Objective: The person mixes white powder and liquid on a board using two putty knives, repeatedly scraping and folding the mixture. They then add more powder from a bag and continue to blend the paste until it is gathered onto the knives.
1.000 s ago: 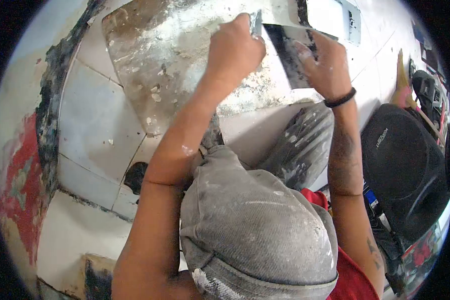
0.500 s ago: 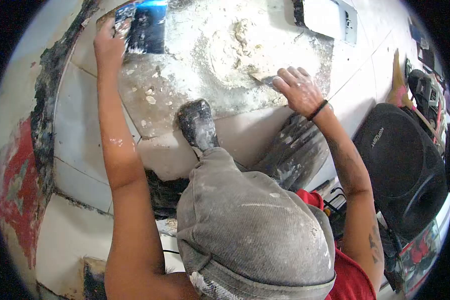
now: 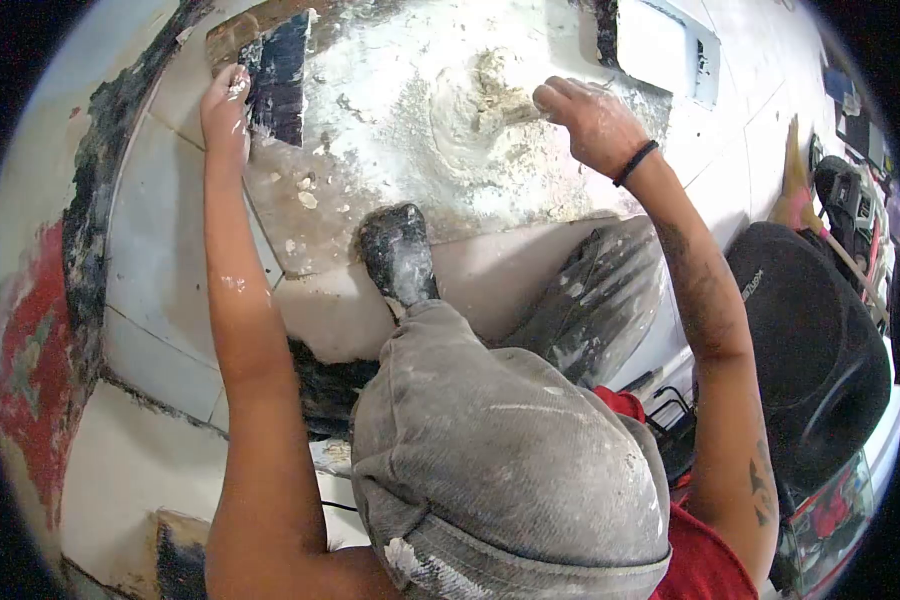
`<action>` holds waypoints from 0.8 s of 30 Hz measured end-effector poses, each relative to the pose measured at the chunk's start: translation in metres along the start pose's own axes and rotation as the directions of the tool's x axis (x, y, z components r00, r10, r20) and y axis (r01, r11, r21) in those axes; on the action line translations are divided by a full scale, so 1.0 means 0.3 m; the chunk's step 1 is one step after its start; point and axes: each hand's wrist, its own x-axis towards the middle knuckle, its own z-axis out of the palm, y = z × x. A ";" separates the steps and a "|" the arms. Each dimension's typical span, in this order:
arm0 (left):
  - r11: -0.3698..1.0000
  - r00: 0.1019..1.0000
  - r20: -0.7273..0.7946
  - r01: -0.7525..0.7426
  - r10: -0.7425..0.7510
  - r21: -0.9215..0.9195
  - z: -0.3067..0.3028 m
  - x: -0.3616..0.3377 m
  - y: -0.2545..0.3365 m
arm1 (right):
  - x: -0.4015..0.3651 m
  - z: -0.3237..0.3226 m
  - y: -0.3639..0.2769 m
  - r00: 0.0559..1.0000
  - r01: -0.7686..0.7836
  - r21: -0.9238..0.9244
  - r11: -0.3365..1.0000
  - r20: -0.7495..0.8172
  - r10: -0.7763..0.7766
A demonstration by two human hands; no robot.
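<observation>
My left hand [image 3: 225,110] grips a wide dark scraper blade [image 3: 278,75] and holds it against the top left corner of a plaster-smeared board [image 3: 370,170] lying on the tiled floor. My right hand [image 3: 590,120], with a black band at the wrist, is curled around a small putty knife whose blade is mostly hidden. It touches the right side of a heap of pale putty [image 3: 485,90] in the board's middle. Small putty crumbs [image 3: 305,190] lie on the board's left part.
My plaster-caked shoe [image 3: 395,250] stands on the board's near edge, with my grey trouser knee [image 3: 490,440] below it. A big black speaker [image 3: 810,340] stands at the right. A white box [image 3: 665,40] lies beyond the board. A flaking red wall [image 3: 25,350] is at the left.
One second ago both hands met over the board's far right part. The left hand has since carried the wide blade to the top left corner. The right hand went up to the putty heap.
</observation>
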 end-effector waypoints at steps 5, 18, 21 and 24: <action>0.999 0.998 0.051 0.032 -0.032 0.001 -0.019 0.021 -0.003 | 0.019 -0.022 0.014 0.998 -0.002 0.019 1.000 -0.064 0.004; 0.994 0.993 0.049 0.102 -0.104 0.039 -0.006 0.030 0.020 | 0.020 0.076 -0.040 0.999 -0.021 -0.204 0.979 0.044 0.031; 0.995 0.993 0.059 0.102 -0.102 0.006 -0.017 0.031 0.010 | 0.045 0.008 -0.016 1.000 -0.012 -0.172 0.985 -0.002 0.011; 0.992 0.993 0.039 0.105 -0.107 0.065 -0.007 0.029 0.018 | 0.071 -0.038 -0.036 0.994 -0.062 -0.117 0.991 -0.095 0.051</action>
